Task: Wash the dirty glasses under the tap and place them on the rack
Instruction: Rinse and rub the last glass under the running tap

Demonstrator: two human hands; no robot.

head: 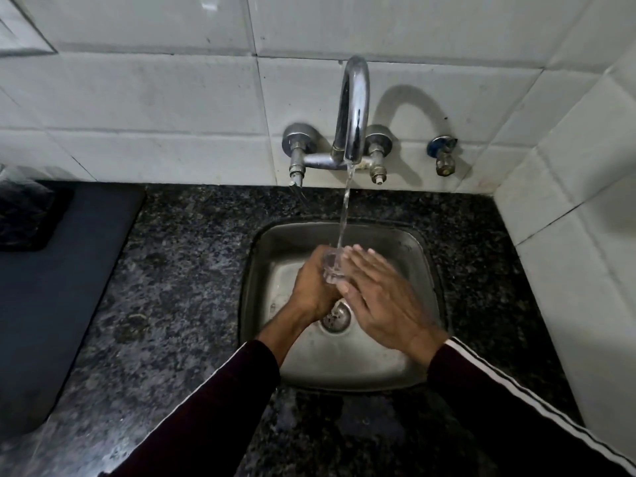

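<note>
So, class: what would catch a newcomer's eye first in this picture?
Water streams from the tap at centre onto a clear glass over the steel sink. The left hand grips the glass; the right hand lies flat against it, fingers straight. Dark speckled counter surrounds the sink.

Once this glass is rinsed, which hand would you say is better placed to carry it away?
The left hand, probably: its fingers already curl round the glass under the tap, while the right hand only lies flat against it.
</note>
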